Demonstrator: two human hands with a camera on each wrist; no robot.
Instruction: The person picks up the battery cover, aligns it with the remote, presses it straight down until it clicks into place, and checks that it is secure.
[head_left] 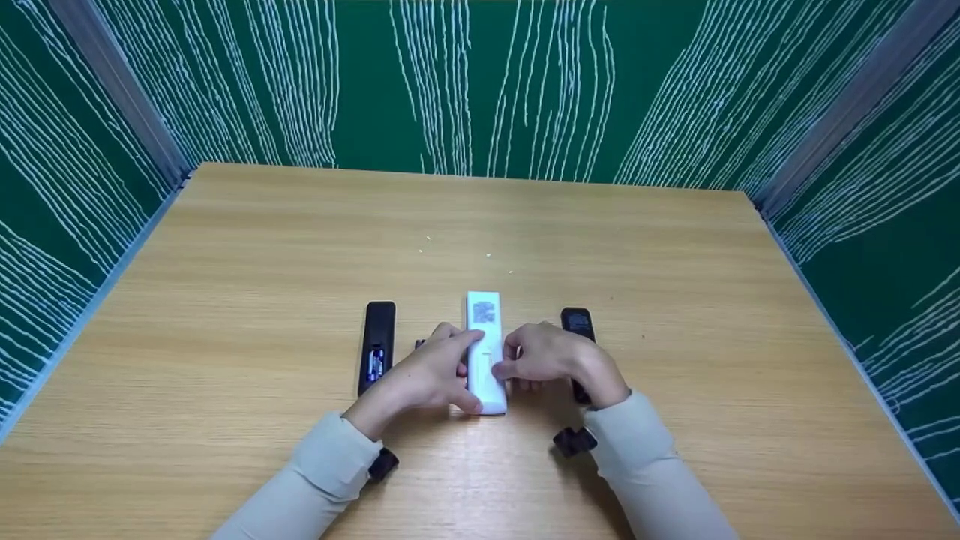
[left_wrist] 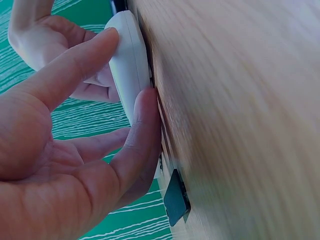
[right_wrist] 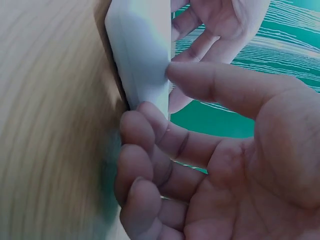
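A white remote control [head_left: 486, 352] lies back side up on the table, with a printed label toward its far end and a battery cover outline lower down. My left hand [head_left: 431, 371] grips it from the left, one finger on the back and the thumb at the near end. From the other side my right hand [head_left: 551, 352] pinches its edge, thumb on top and curled fingers along the side in the right wrist view. To the left lies a black remote control [head_left: 379, 326] with batteries [head_left: 376, 365] showing in its uncovered compartment. Another black remote control [head_left: 577, 321] is partly hidden by the right wrist.
A small dark flat piece [left_wrist: 176, 200] sits on the table beyond the left hand, mostly hidden in the head view. Tiny white bits [head_left: 488, 255] are scattered farther back. Green walls [head_left: 510, 90] with white streaks enclose the wooden table [head_left: 480, 210].
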